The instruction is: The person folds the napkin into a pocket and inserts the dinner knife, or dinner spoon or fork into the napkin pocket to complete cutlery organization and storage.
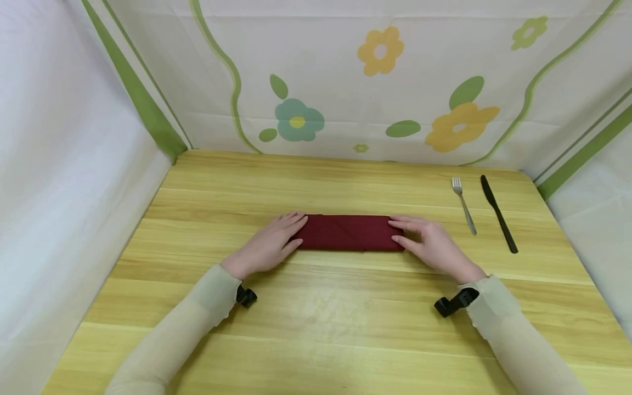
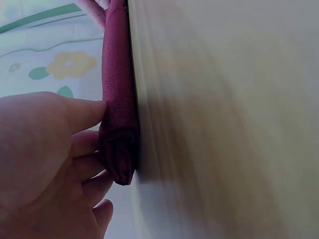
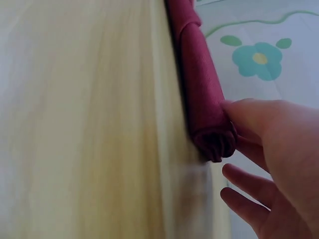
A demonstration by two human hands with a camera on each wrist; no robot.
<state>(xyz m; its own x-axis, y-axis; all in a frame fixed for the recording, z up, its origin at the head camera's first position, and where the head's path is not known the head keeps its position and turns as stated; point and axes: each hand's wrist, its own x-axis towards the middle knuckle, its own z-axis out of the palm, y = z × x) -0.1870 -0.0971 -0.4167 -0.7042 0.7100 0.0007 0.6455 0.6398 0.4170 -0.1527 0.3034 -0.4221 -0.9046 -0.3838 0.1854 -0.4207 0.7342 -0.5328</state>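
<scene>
A dark red cloth napkin, folded into a long flat strip, lies crosswise on the wooden table. My left hand rests at its left end, fingers at the far corner and thumb near the front edge. At the opposite end, my right hand touches the cloth with thumb and fingertips spread over its width. The left wrist view shows the rolled layers of the napkin end-on, with the left thumb against it. In the right wrist view, the right thumb touches the napkin while the lower fingers stand apart from it.
A fork and a black knife lie side by side at the back right of the table. White curtains with a flower print enclose the back and both sides.
</scene>
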